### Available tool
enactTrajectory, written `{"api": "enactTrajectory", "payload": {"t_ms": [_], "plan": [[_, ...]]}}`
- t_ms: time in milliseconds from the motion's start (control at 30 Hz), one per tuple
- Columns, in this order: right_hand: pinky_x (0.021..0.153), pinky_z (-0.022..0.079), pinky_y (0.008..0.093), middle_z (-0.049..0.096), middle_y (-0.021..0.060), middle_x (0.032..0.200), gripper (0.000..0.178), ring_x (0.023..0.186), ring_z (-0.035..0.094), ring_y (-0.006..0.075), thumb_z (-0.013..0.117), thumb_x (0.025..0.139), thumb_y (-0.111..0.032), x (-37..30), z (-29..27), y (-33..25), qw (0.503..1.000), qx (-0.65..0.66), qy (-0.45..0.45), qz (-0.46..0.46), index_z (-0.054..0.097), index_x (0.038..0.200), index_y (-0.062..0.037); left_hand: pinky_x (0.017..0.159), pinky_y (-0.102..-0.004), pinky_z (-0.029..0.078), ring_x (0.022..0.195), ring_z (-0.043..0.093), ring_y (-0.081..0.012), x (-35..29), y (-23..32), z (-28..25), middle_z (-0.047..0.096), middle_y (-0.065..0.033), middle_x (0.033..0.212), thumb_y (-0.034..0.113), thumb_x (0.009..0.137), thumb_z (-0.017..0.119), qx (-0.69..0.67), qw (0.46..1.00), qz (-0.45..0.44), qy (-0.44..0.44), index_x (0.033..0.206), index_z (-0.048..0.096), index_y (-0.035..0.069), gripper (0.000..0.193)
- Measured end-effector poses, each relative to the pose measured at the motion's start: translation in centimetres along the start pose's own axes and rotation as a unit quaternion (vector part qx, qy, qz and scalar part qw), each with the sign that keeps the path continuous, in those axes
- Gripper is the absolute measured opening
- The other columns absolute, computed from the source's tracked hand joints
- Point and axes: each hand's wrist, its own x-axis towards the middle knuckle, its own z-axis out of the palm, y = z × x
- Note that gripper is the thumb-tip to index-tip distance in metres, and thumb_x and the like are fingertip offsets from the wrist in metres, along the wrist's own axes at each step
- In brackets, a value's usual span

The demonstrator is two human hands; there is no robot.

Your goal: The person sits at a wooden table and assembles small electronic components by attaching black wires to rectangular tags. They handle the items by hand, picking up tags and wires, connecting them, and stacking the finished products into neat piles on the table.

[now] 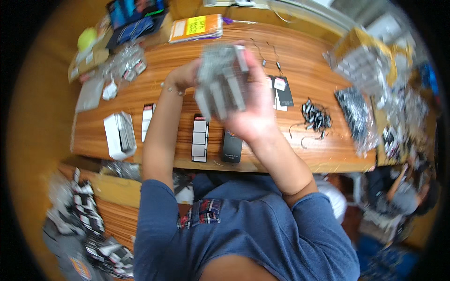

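Note:
Both my hands are raised above the wooden table (187, 61) and hold a blurred bunch of grey rectangular tags (220, 82). My right hand (255, 110) cups the bunch from the right and below, thumb along its right side. My left hand (183, 76) grips its left edge, with a thin bracelet on the wrist. The tags fan out downward and are smeared by motion. Below them on the table lie a strip of white and black tags (200, 139) and a black tag (232, 147).
A white box of tags (119, 134) and another tag strip (147, 120) lie at the left. Black tags (281, 91), a pile of black strings (315, 117) and clear bags of parts (358, 117) sit right. A notebook (196, 27) is at the back. Another person (403, 192) sits lower right.

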Motion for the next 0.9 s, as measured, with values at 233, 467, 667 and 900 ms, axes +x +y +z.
{"api": "enactTrajectory", "payload": {"t_ms": [233,467,667,900], "plan": [[0.082,0.044,0.0379,0.057,-0.0004,0.090,0.026,0.085,0.055,0.0192,0.066,0.076,-0.026,-0.9,0.1,1.9,0.991,0.129,-0.028,-0.036,0.050,0.095,-0.0164,0.081,-0.0287,0.033,0.089,0.030,-0.0190,2.6,-0.7,10.0,0.029,-0.0105,0.090,0.023,0.084,0.044,-0.163,0.913,0.203,0.314,0.095,0.033,-0.003,0.031],[0.084,0.043,0.0382,0.059,0.0040,0.094,0.027,0.090,0.056,0.0184,0.062,0.079,-0.024,-2.7,-0.7,1.6,0.992,0.122,-0.017,-0.001,0.051,0.100,-0.0099,0.077,-0.0265,0.035,0.085,0.032,-0.0166,2.8,-1.4,11.5,0.030,-0.0085,0.084,0.016,0.083,0.042,-0.137,0.908,0.149,0.367,0.089,0.037,-0.004,0.021],[0.084,0.042,0.0380,0.058,0.0003,0.092,0.020,0.087,0.055,0.0176,0.061,0.079,-0.021,-0.8,-0.8,1.5,0.990,0.137,0.022,-0.023,0.053,0.095,-0.0132,0.079,-0.0259,0.036,0.087,0.036,-0.0148,2.5,-1.1,8.8,0.035,-0.0072,0.088,0.010,0.079,0.047,-0.101,0.928,0.074,0.352,0.093,0.039,-0.002,0.020],[0.079,0.047,0.0417,0.057,0.0011,0.088,0.015,0.085,0.056,0.0205,0.061,0.078,-0.018,2.0,0.7,-0.2,0.984,0.166,-0.016,-0.069,0.053,0.090,-0.0153,0.081,-0.0252,0.038,0.091,0.040,-0.0127,0.3,2.5,3.4,0.041,-0.0057,0.092,0.004,0.074,0.053,-0.022,0.919,0.059,0.390,0.097,0.042,0.000,0.026]]}}
